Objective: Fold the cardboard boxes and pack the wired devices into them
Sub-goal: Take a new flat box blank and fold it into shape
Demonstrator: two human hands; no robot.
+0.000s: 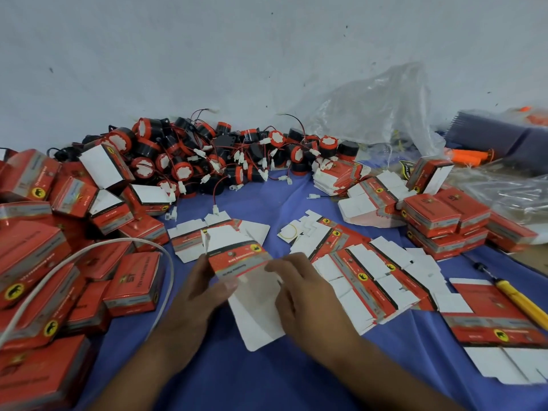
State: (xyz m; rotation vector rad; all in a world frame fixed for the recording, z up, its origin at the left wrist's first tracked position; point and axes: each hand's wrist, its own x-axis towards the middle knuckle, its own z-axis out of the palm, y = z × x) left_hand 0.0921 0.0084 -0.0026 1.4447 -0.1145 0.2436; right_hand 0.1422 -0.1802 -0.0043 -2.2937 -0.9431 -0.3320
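Cardboard box (240,261), not yet folded up, is held between my hands just above the blue cloth (267,375). It has a red printed face, a grey band and white flaps. I judge it light, thin and easily creased, so it is best gripped by the side edges. The fingers of my left hand (204,295) pinch its left edge; those of my right hand (302,289) grasp the right.

soft even light, edges warped

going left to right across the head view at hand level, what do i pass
folded red boxes → left hand → half-folded box → right hand → flat unfolded boxes → yellow screwdriver
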